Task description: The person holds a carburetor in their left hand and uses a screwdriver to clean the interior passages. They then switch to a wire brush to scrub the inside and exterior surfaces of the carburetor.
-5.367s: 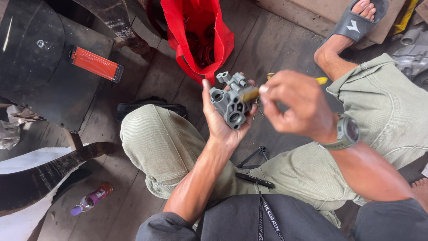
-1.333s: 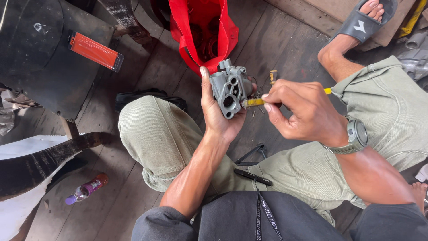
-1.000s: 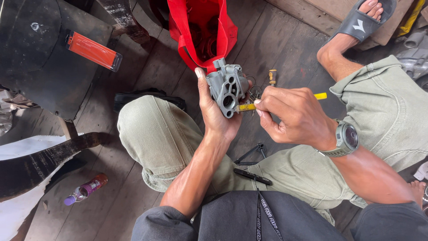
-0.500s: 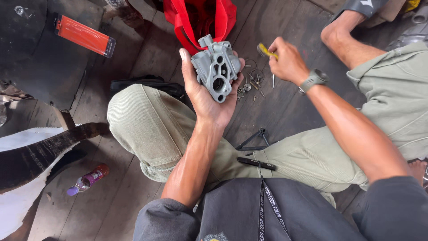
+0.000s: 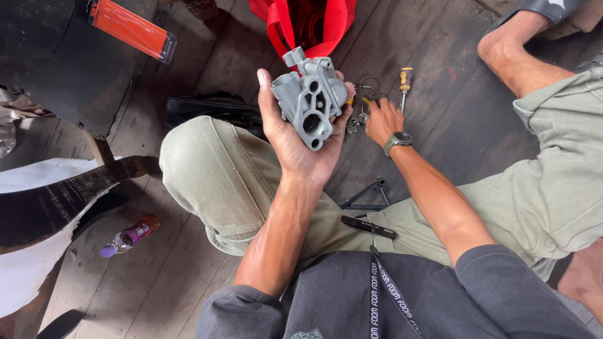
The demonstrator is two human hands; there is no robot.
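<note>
Wooden floor [image 5: 440, 81]: dark planks, below both grips; carries everything loose in the scene.
Red bag [image 5: 308, 25]: open, on the floor just beyond the left grip, behind the casting.
Orange case [image 5: 132, 28]: flat, clear-edged, well off to the left of the left grip, on a dark sheet.
Black pouch [image 5: 213, 110]: on the floor beside the raised knee, just left of the left grip.
Grey metal casting [image 5: 311, 100]: a ported body with round bores; lies in the left palm, long axis running up and away from the wrist, bored face turned to the camera.
Left hand [image 5: 295, 138]: grip closed around the casting from beneath, thumb along its left edge, fingers behind.
Right hand [image 5: 382, 119]: lowered to the floor, just right of the casting; grip curled over the small parts, whether it pinches anything cannot be told.
Screwdriver [image 5: 405, 81]: yellow-handled, on the floor just beyond the right grip, shaft pointing toward it; nearer the right hand.
Small parts [image 5: 361, 110]: rings and fittings, between the two grips, under the right fingertips.
</note>
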